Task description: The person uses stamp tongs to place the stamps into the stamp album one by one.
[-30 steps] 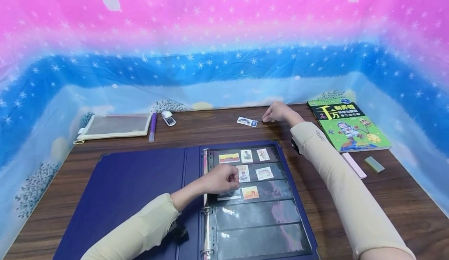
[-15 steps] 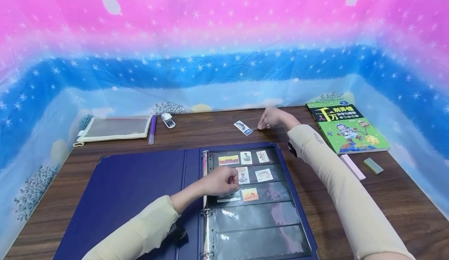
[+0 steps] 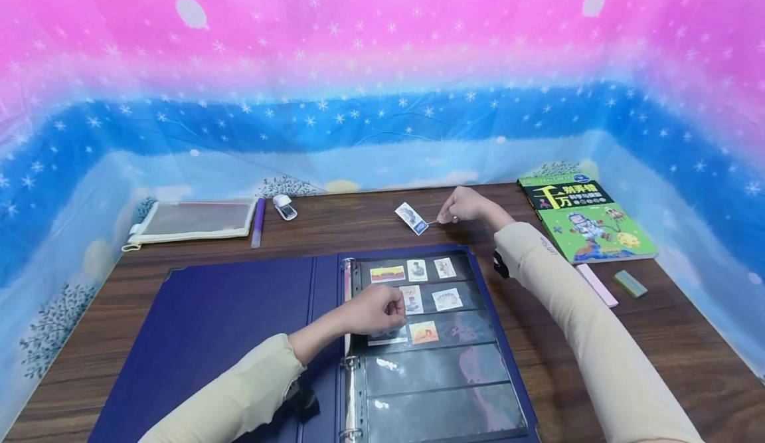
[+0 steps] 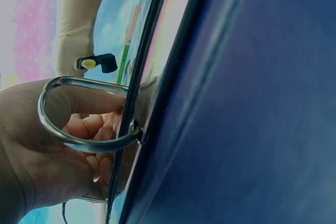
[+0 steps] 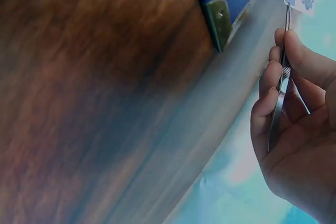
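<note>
My right hand (image 3: 459, 205) grips a pair of metal tweezers (image 5: 283, 82) between thumb and fingers, beyond the album's far edge. At the tweezers' tips is a long white stamp (image 3: 410, 217) with a blue end and a dark picture, slanted above the table. My left hand (image 3: 375, 309) rests on the black pocket page (image 3: 439, 366) of an open blue stamp album (image 3: 233, 323), its fingers loosely bent and touching the page beside the metal rings (image 4: 86, 142). Several stamps sit in the upper pockets, among them an orange one (image 3: 424, 332); the hand partly hides others.
A mesh zip pouch (image 3: 197, 220), a purple marker (image 3: 258, 222) and a small white-and-black device (image 3: 285, 208) lie at the back left. At the right are a green book (image 3: 592, 220), a pink bar (image 3: 596, 285) and a greenish block (image 3: 630, 283). Patterned cloth (image 3: 358, 117) encloses the table.
The stamp in the tweezers has turned from nearly level to a steeper slant and shifted slightly left. My right hand has moved a little left and nearer. The left hand stays on the page.
</note>
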`<state>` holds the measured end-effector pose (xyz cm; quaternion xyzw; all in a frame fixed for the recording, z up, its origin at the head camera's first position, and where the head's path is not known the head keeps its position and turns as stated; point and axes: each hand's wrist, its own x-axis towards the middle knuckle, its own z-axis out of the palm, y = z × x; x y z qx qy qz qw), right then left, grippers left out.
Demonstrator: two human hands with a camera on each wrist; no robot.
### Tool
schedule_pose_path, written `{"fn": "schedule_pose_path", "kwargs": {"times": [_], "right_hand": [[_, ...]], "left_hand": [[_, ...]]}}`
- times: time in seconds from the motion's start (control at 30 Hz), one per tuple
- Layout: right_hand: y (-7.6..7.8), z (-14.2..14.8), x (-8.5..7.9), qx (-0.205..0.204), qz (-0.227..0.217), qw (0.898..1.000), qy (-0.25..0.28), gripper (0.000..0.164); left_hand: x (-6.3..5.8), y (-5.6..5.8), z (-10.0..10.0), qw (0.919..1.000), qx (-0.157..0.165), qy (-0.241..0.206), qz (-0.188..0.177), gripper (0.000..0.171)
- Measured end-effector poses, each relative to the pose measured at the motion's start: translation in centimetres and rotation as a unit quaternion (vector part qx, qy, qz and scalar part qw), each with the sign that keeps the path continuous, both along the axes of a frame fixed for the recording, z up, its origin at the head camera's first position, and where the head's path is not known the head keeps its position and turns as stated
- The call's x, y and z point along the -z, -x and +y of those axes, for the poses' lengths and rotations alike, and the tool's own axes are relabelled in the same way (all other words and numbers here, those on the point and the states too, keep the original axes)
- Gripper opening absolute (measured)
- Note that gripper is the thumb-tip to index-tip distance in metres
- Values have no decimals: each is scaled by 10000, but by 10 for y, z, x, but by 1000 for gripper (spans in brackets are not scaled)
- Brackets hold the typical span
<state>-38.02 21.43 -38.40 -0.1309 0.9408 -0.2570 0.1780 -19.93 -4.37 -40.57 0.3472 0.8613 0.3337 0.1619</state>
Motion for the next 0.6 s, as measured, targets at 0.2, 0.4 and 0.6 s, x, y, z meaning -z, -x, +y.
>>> {"fn": "schedule_pose_path", "kwargs": {"times": [0.2,0.4,0.6], "right_hand": [[-14,12,-17,-556,434,9975,2,17],[-39,18,-31,-1074,456,9931,-149,11],[-68,19,-37,-1720,405,9831,-478,7]], "left_hand": [[0,-1,4,10000,-48,46,46,8],[-3,-1,11,9999,-4,95,-47,11],[-4,-2,22,9997,-6,-31,-234,12]]}}
